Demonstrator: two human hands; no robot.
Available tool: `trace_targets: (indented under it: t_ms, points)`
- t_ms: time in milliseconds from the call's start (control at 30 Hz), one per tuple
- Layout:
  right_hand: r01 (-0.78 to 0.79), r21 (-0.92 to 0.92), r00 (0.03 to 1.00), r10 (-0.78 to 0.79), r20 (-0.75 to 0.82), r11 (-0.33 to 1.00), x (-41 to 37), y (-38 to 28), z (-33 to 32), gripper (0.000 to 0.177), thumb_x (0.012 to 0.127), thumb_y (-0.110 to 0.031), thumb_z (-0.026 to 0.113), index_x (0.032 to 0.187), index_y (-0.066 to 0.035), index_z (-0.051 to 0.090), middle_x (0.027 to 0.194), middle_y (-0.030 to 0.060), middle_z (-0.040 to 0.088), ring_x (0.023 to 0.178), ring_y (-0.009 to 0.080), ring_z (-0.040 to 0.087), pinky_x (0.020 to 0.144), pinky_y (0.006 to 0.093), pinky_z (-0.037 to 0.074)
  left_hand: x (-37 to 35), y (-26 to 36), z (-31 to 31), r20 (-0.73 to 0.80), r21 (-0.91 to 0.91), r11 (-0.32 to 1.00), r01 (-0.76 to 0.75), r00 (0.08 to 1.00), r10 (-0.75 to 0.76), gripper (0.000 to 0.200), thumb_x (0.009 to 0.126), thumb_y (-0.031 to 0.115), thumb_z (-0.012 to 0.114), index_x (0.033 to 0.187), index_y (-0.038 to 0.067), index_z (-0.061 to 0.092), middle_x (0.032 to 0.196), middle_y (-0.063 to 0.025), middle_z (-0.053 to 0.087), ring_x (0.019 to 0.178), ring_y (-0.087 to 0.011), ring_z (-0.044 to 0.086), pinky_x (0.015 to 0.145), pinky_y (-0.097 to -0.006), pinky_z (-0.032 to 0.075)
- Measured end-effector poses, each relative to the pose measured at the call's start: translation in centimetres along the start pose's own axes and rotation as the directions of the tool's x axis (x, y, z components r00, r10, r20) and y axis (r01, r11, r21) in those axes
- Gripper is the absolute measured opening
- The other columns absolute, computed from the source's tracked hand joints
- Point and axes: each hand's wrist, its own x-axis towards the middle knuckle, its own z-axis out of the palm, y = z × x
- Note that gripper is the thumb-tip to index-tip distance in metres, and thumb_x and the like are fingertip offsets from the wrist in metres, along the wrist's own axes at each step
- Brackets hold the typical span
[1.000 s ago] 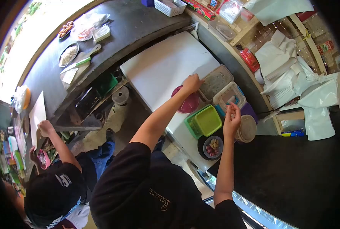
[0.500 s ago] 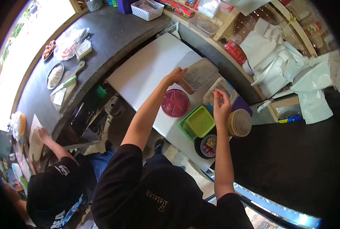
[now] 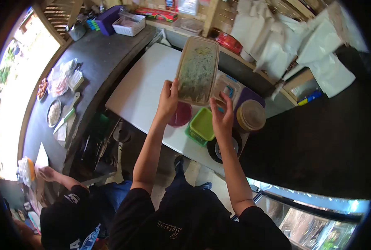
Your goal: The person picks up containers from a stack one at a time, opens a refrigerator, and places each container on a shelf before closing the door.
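Note:
My left hand grips the near left edge of a rectangular plastic food container. The container is raised over the white tabletop, its cloudy broad face turned up towards me. Fingers apart, my right hand is at the container's near right corner with nothing in its grasp. Partly covered by the raised container is a round pinkish-red container. A green plastic container sits just left of my right hand. My right forearm hides part of a dark round dish.
Right of my hand stand a round lidded tub, a clear box and something purple. On the left counter lie a knife and a bowl of white food. A co-worker's hand is at that counter.
My left hand has lifted the rectangular container off the tabletop and tipped its face towards me. My right hand has come to its near corner. The whole view has shifted.

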Motion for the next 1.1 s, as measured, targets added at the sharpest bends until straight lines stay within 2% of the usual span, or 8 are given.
trace_targets:
  t_ms: [67, 233, 333, 433, 500, 667, 967, 1100]
  points:
    - [-0.075, 0.088, 0.997, 0.078, -0.03, 0.993, -2.2, -0.9, -1.4, 0.057, 0.095, -0.034, 0.065, 0.138, -0.004, 0.043, 0.133, 0.0135, 0.049, 0.116, 0.0196, 0.051, 0.096, 0.0329, 0.045, -4.4, 3.5, 1.1, 0.013, -0.055, 0.998, 0.013, 1.0, -0.013, 0.03, 0.105, 0.027, 0.045, 0.1, -0.002, 0.051, 0.082, -0.0071, 0.051, 0.078, -0.0134, 0.047, 0.072, -0.0305, 0.043]
    - [-0.206, 0.202, 0.977, 0.212, -0.011, 0.958, -9.3, -2.9, -9.3, 0.058, 0.096, -0.038, 0.061, 0.137, -0.001, 0.042, 0.123, 0.0097, 0.055, 0.111, 0.0163, 0.051, 0.093, 0.0283, 0.041, -16.5, 6.0, 6.2, 0.087, -0.189, 0.976, -0.106, 0.988, 0.125, 0.027, 0.106, 0.024, 0.04, 0.113, 0.002, 0.053, 0.1, -0.0007, 0.052, 0.092, -0.009, 0.047, 0.082, -0.0231, 0.04]
    - [-0.309, 0.252, 0.923, 0.353, -0.154, 0.917, -14.7, -3.9, -17.5, 0.055, 0.097, -0.038, 0.06, 0.134, 0.0, 0.048, 0.11, 0.0054, 0.06, 0.102, 0.0122, 0.054, 0.088, 0.0275, 0.042, -23.5, 7.5, 8.4, 0.248, -0.309, 0.925, 0.222, 0.957, -0.147, 0.045, 0.102, 0.045, 0.043, 0.13, 0.01, 0.043, 0.126, -0.0032, 0.051, 0.112, -0.0157, 0.051, 0.092, -0.0343, 0.041]
    - [-0.337, 0.291, 0.936, 0.353, -0.003, 0.895, -20.9, -2.3, -28.0, 0.054, 0.097, -0.039, 0.059, 0.133, 0.001, 0.051, 0.104, 0.0041, 0.062, 0.101, 0.0113, 0.054, 0.087, 0.027, 0.043, -26.6, 7.8, 11.4, 0.286, -0.396, 0.877, 0.272, 0.944, -0.164, 0.063, 0.098, 0.058, 0.04, 0.141, 0.012, 0.037, 0.133, -0.0072, 0.05, 0.115, -0.0212, 0.053, 0.093, -0.0397, 0.045]
    - [-0.357, 0.327, 0.934, 0.343, 0.102, 0.875, -25.7, -1.5, -34.8, 0.047, 0.1, -0.035, 0.054, 0.128, 0.002, 0.057, 0.11, 0.0046, 0.063, 0.097, 0.0099, 0.053, 0.082, 0.0253, 0.043, -28.3, 7.6, 12.1, 0.559, -0.435, 0.735, 0.52, 0.796, -0.232, 0.068, 0.098, 0.062, 0.036, 0.143, 0.01, 0.038, 0.136, -0.0092, 0.05, 0.121, -0.0217, 0.051, 0.098, -0.0403, 0.045]
    - [-0.407, 0.298, 0.902, 0.431, -0.016, 0.864, -37.9, 0.1, -49.3, 0.042, 0.101, -0.03, 0.048, 0.122, 0.003, 0.062, 0.115, 0.0081, 0.065, 0.107, 0.0159, 0.056, 0.092, 0.0293, 0.043, -39.7, 5.8, 20.2, 0.76, -0.077, 0.604, 0.793, 0.439, -0.48, 0.075, 0.098, 0.065, 0.028, 0.147, 0.009, 0.037, 0.139, -0.0065, 0.052, 0.123, -0.0239, 0.051, 0.101, -0.0432, 0.042]
    - [-0.247, 0.682, 0.685, 0.622, -0.378, 0.688, -48.9, 2.4, -61.2, 0.046, 0.099, -0.037, 0.051, 0.12, 0.003, 0.061, 0.109, 0.0094, 0.066, 0.096, 0.0159, 0.062, 0.09, 0.0304, 0.047, -49.0, 6.8, 39.5, 0.909, 0.126, 0.775, 0.619, 0.241, -0.34, 0.06, 0.104, 0.051, 0.03, 0.132, 0.001, 0.049, 0.113, -0.0105, 0.062, 0.096, -0.0168, 0.063, 0.076, -0.0255, 0.052]
    - [-0.038, 0.676, 0.616, 0.55, -0.564, 0.736, -44.4, 3.0, -62.8, 0.045, 0.101, -0.037, 0.048, 0.123, 0.001, 0.057, 0.109, 0.0065, 0.063, 0.096, 0.0151, 0.062, 0.087, 0.0297, 0.049, -48.4, 8.0, 48.5, 0.916, -0.064, 0.795, 0.603, 0.352, -0.193, 0.073, 0.103, 0.055, 0.028, 0.147, -0.002, 0.023, 0.145, -0.0179, 0.041, 0.132, -0.0251, 0.046, 0.108, -0.0375, 0.041]
